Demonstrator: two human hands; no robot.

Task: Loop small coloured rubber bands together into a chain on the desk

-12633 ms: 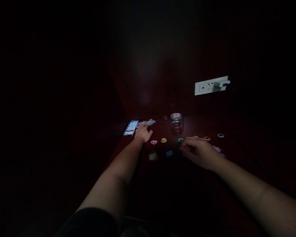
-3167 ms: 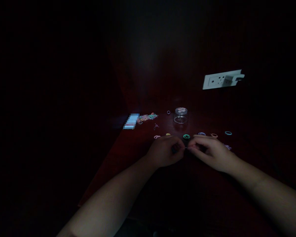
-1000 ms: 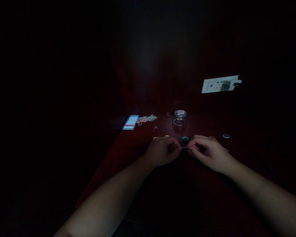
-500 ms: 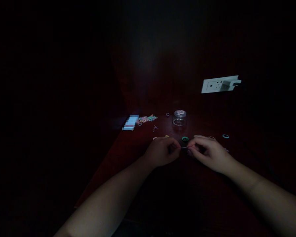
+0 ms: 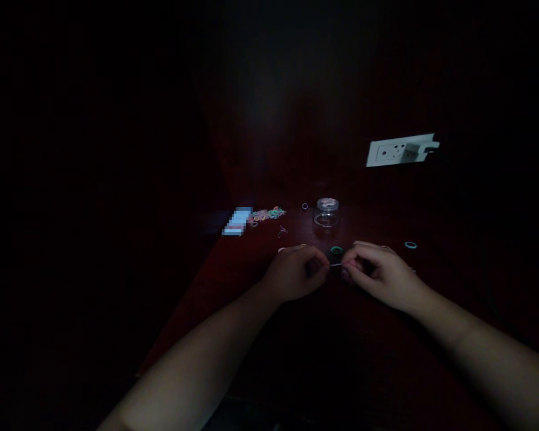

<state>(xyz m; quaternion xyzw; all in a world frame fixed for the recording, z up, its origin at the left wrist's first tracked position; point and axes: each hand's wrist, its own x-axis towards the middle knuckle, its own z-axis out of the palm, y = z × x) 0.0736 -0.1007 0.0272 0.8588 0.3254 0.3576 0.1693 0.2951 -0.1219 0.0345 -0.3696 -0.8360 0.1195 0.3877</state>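
A thin pale band (image 5: 335, 264) is stretched between my two hands in the head view. My left hand (image 5: 299, 272) pinches its left end, and my right hand (image 5: 381, 272) pinches the right end. Just beyond the gap between my fingertips lies a green ring-shaped band (image 5: 336, 250) on the dark red table. A small purplish bundle (image 5: 345, 273) shows under my right fingertips, too dim to make out. Pale bits peek out behind both hands, partly hidden by them.
Farther back stands a clear lidded jar (image 5: 327, 214). Left of it are a pile of coloured bands (image 5: 267, 214) and a bright phone-like screen (image 5: 238, 221). A light blue band (image 5: 411, 245) lies at the right. A socket panel (image 5: 393, 151) with a plug is on the wall.
The whole view has shifted very slightly, with things sitting a little higher in the picture. Both hands keep their pinch on the band.
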